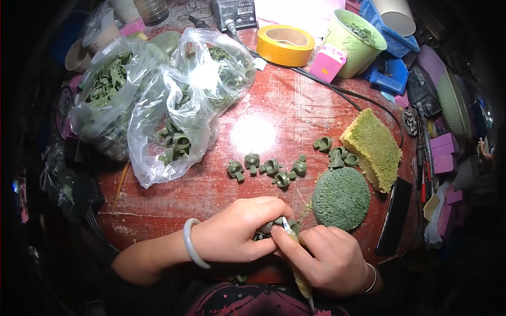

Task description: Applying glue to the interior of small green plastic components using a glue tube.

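Close to the table's near edge, my left hand (234, 237) is closed around a small dark green moulded piece (263, 230), mostly hidden by the fingers. My right hand (332, 258) grips a slim pen-like tool (301, 284) with a yellowish wrapped handle. Its pale metal tip meets the piece between my hands; exact contact is hard to make out. Beyond them lie several similar green pieces (271, 167), each with a rounded hollow body and a stub. A few more (340, 157) cluster by a round dark green textured pad (341, 198), just past my right hand.
Clear plastic bags (174, 105) of green parts stand at the far left. A yellow-green sponge (373, 152) and a black bar (394, 217) lie to the right. At the back are orange tape (285, 46), a green cup (353, 45), a control box (234, 15) and a trailing cable (337, 89).
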Tool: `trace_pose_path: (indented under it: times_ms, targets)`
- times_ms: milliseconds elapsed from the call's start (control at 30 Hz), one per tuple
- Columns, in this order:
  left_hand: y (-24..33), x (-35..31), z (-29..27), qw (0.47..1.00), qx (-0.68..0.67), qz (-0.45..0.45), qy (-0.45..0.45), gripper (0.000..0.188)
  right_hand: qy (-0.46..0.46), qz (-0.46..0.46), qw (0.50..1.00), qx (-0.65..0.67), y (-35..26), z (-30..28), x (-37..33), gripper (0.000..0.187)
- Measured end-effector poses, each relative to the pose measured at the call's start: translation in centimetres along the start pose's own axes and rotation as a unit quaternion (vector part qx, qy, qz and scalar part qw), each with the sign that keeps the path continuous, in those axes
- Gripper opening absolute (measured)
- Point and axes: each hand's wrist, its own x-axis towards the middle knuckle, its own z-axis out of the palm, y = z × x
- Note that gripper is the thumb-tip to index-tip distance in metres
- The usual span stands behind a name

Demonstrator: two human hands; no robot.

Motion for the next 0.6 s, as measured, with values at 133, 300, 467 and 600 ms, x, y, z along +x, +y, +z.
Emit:
trace_pose_path:
  times_ms: [133,300,467,600]
  targets:
    - [0.19,-0.02,-0.06,1.0,0.017,-0.007,-0.002,0.032,0.003,0.006,1.0,0.0,-0.01,0.09,0.07,0.045]
    - [0.15,-0.06,0.03,1.0,0.026,-0.005,-0.001,0.032,0.001,0.009,1.0,-0.001,-0.04,0.04,0.05,0.045]
    - [0.06,-0.07,0.09,1.0,0.023,0.0,0.004,0.033,-0.005,0.013,1.0,-0.005,-0.08,0.1,-0.01,0.046]
    - [0.01,-0.08,0.09,1.0,0.023,-0.001,0.002,0.033,-0.008,0.013,1.0,-0.007,-0.05,0.1,-0.04,0.047]
